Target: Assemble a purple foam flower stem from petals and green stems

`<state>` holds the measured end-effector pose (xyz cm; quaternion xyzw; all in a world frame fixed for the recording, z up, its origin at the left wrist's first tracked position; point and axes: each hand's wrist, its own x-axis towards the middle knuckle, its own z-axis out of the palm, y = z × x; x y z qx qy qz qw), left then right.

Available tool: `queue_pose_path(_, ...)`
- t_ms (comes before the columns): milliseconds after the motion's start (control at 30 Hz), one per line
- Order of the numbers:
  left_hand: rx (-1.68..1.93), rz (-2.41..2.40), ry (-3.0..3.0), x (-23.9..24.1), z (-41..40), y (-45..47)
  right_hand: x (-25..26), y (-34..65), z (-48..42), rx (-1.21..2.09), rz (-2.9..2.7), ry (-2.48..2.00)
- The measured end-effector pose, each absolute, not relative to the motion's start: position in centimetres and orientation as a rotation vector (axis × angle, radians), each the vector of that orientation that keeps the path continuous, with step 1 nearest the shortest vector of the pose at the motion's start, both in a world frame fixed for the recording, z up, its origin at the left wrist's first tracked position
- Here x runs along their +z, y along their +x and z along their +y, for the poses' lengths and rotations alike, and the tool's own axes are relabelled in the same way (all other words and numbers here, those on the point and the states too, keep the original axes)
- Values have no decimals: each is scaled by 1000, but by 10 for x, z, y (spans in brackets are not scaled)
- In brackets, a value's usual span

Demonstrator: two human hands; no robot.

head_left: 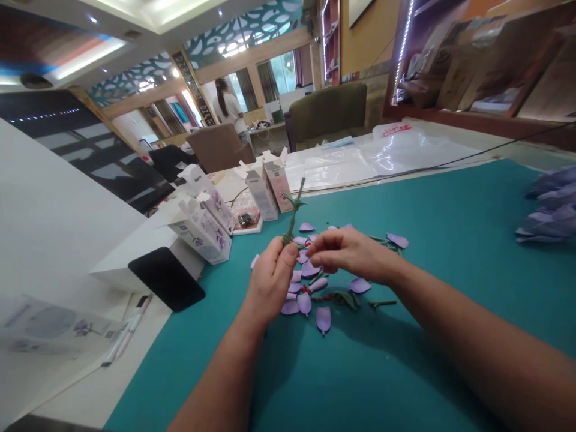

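My left hand (272, 277) is closed around a green plastic flower stem (294, 210), which stands up from the fist with small leaf-like prongs near its top. Just to its right, my right hand (339, 252) has its fingers bent in towards the thumb; whether anything small sits between the fingertips is hidden. Below and behind both hands, loose lilac petals (323, 319) are scattered with small red pieces (306, 289). Among them lie a green leaf piece (345, 299) and a short green stem piece (382, 303).
A teal mat (450, 240) covers the table. Opened cartons (204, 231) stand at the left, near a dark tablet-like panel (166, 279). Finished-looking purple flowers (551, 207) lie at the far right. Clear plastic wrapping (387, 153) lies behind the mat. A person (229, 108) stands in the background.
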<state>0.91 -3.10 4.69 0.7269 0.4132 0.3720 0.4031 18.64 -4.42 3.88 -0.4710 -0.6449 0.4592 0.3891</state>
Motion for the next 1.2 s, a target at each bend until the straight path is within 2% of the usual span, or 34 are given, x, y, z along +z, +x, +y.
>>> queue_pose_path(167,911,862,1476,45,-21,5,31,193,-50,601,-2538,-1611)
queue_pose_path(300,870,827,1338,43,-17,7,18,186,-54,400,-2748,-1563)
queue_pose_path(433,854,825,1286,41,-15,9,10,180,-56,348,-2792,-1521)
queue_pose_path(700,840,806,1215,40,-15,9,6,183,-48,473,-2620,-1532)
queue_pose_path(867,807,787,1170,39,-14,9,18,194,-38,623,-2261,-1526)
queue_pose_path(1067,760,764,1068,39,-14,9,25,193,-35,1155,-1557,-1058)
queue_pose_path(1200,760,770,1026,38,-14,10,27,190,-37,1301,-1341,-927)
